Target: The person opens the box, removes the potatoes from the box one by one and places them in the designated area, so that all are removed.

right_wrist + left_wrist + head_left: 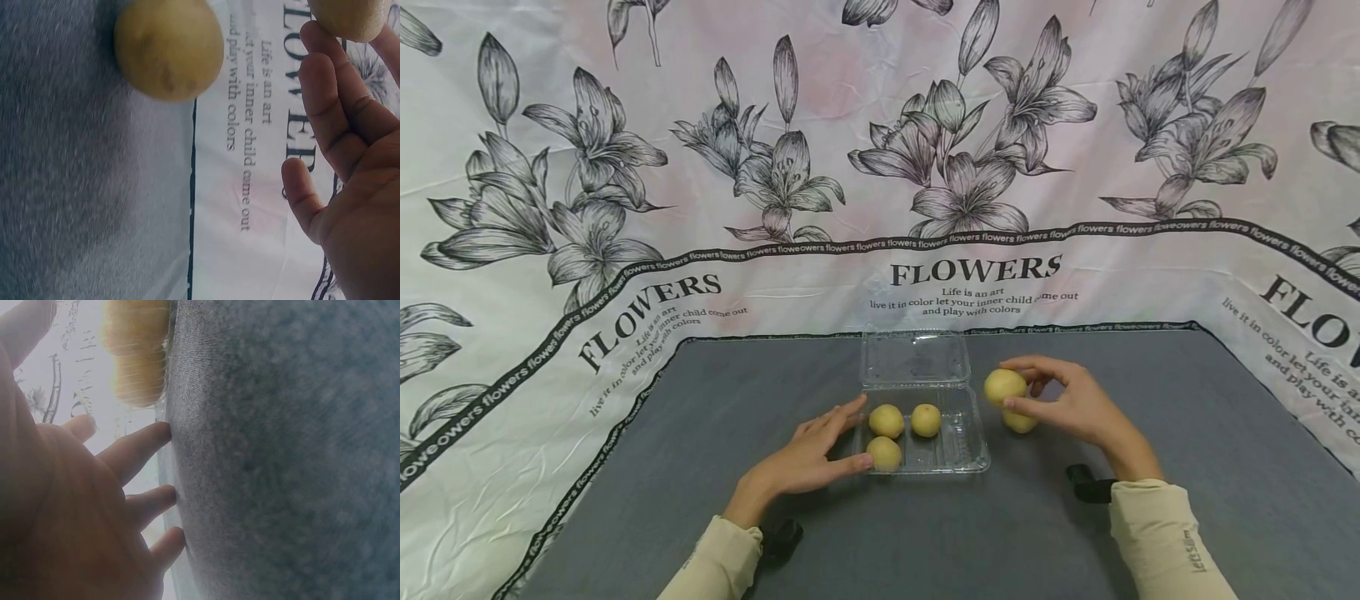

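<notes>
My right hand [1075, 404] pinches a round yellow fruit [1004, 387] between thumb and fingers, raised above the table to the right of a clear plastic clamshell box [958, 446]. Below it, a second yellow fruit [1020, 422] lies on the table, partly hidden by the thumb; the right wrist view shows brownish marks on this fruit [169, 53]. The box lies with its lid laid back and holds 3 similar fruits [886, 421], mostly toward its left side. Along that left side, my left hand [808, 454] rests with its fingers extended and spread, touching the box.
A grey cloth [737, 383] covers the table. Behind it hangs a white, flower-printed curtain [820, 292], and the open lid [915, 358] reaches back close to its lower edge. Dark wrist-worn devices [1088, 485] sit under both wrists.
</notes>
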A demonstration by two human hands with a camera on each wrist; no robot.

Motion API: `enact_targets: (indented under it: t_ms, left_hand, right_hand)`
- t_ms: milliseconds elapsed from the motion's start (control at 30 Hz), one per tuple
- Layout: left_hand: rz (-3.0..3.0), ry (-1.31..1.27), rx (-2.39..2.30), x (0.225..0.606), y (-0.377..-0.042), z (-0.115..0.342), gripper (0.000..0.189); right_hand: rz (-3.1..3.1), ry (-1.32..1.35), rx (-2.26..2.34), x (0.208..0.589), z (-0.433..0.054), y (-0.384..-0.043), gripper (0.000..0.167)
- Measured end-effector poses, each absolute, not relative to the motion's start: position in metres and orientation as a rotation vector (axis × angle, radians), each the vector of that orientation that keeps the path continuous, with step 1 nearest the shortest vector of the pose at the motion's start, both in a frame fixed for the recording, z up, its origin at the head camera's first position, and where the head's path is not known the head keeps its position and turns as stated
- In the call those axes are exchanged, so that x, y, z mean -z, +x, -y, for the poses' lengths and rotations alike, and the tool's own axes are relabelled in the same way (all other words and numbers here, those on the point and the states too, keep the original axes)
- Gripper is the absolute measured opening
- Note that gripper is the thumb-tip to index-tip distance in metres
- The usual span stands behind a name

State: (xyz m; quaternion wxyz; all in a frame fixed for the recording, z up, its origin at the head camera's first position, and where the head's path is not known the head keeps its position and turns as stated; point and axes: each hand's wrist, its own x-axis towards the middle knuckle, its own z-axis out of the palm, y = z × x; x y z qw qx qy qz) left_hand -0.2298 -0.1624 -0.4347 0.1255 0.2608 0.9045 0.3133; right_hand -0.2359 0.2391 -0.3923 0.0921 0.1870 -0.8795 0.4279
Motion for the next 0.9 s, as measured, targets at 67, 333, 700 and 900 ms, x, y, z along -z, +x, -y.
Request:
enact_targets:
  t_ms: [67, 333, 700, 900]
  left_hand:
    - [-2.636, 0.761, -0.912, 0.435, -0.230, 0.163, 0.087]
    - [-2.631, 0.762, -0.918, 0.436, -0.231, 0.163, 0.087]
    - [-2.629, 0.763, -0.920, 0.436, -0.231, 0.163, 0.087]
    - [-2.628, 0.766, -0.918, 0.436, -0.231, 0.163, 0.087]
  right_hand:
    - [2.608, 0.540, -1.269, 0.394, -0.244, -0.237, 0.041]
    - [2.627, 0.479, -1.208, 0.396, -0.259, -0.238, 0.040]
    - [2.688, 0.383, -1.168, 0.404, -0.279, -0.236, 0.044]
    - [2.713, 0.341, -1.135, 0.406, -0.287, -0.236, 0.045]
